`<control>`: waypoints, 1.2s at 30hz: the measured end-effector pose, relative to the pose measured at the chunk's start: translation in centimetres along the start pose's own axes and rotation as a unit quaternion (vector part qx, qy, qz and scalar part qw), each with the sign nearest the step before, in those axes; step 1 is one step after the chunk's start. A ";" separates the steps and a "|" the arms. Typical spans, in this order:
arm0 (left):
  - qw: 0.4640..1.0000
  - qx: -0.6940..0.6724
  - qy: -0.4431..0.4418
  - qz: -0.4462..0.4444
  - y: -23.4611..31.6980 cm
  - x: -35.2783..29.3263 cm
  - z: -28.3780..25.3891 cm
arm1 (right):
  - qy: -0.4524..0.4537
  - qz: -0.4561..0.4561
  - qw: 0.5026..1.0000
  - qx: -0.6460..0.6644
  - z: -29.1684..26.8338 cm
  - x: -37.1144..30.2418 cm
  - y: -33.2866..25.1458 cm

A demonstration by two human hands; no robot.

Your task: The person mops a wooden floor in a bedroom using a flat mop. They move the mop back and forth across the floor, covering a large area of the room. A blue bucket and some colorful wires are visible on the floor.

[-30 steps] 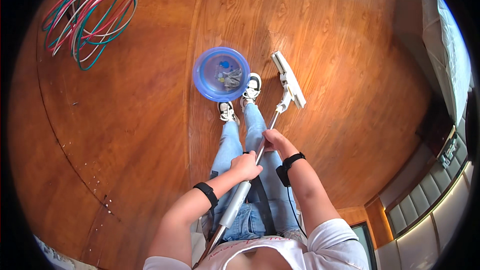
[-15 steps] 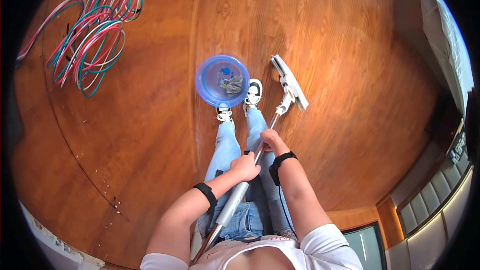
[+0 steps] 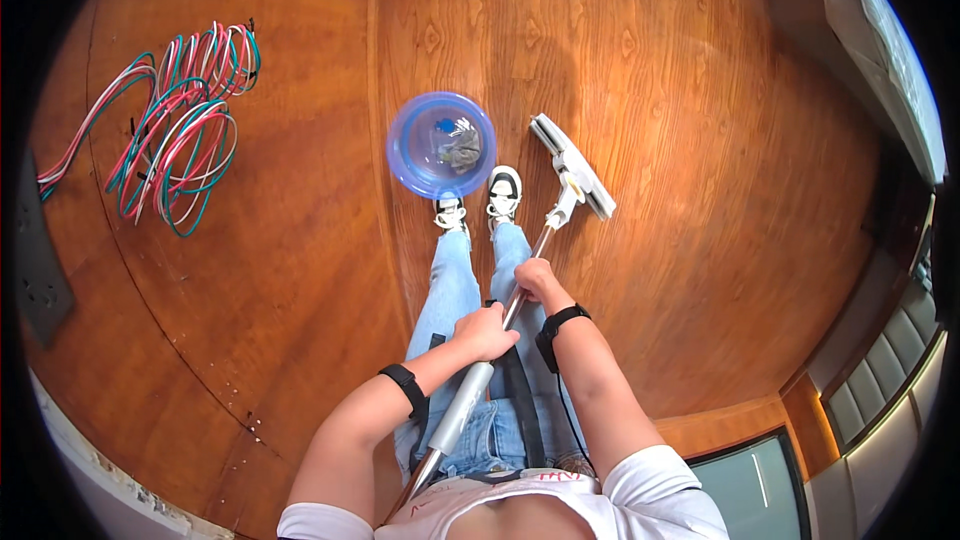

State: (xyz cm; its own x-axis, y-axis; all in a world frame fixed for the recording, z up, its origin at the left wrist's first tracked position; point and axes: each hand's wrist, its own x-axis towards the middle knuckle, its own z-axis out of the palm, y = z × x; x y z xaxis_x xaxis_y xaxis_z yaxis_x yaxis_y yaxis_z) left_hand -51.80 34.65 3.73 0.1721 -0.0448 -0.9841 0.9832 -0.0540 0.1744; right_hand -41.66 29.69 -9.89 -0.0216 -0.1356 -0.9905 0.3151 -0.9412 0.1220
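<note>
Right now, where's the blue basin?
Head view, upper middle: the blue basin sits on the wood floor at the toes of the sneakers, left of the white mop head.

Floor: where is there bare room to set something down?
Bare: the stretch between the cables and the basin, and the wide one right of the mop head. Crowded: around the shoes, with the basin ahead and the mop head to the right.
</note>
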 end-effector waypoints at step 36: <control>0.991 0.115 -0.011 0.070 2.7 3.4 -4.0 | 0.037 -0.023 0.989 0.142 -4.3 -0.3 -0.4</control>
State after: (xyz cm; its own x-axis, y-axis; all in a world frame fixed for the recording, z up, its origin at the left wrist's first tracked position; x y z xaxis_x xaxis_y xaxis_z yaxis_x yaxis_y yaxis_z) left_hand -48.29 38.38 0.67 0.3013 -0.0892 -0.9494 0.9098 -0.2713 0.3142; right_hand -37.70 31.39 -9.94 0.0422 -0.0768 -0.9962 0.0350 -0.9963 0.0783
